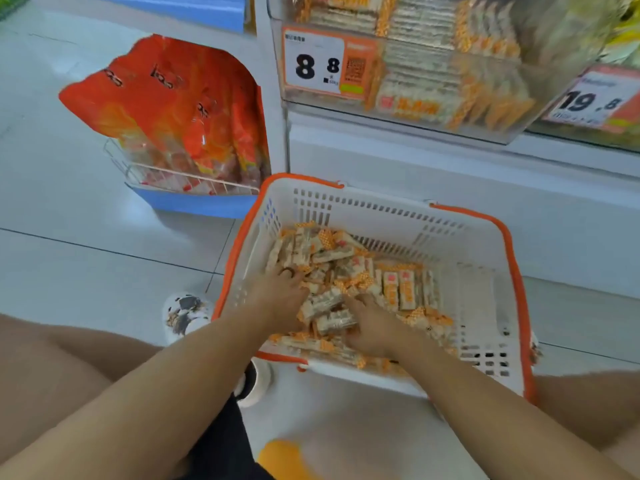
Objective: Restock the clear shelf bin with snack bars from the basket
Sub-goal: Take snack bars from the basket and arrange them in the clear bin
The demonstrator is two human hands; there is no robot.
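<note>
Two hands are in the white basket (398,216) in the head view, which stands on the floor below the clear shelf bin (433,109). Our left hand (282,299) lies on the loose snack bars (401,289) with fingers bent down into the pile. Our right hand (370,325) seems to gather some bars against it; whether either hand really grips a bar we cannot tell, the fingers are partly hidden.

We judge the risk is this: the wrappers look smooth, so a big handful can slip and fall on the floor during the lift to the bin. The bin is already rather full, so bars pushed in carelessly may slide out over its front.
</note>
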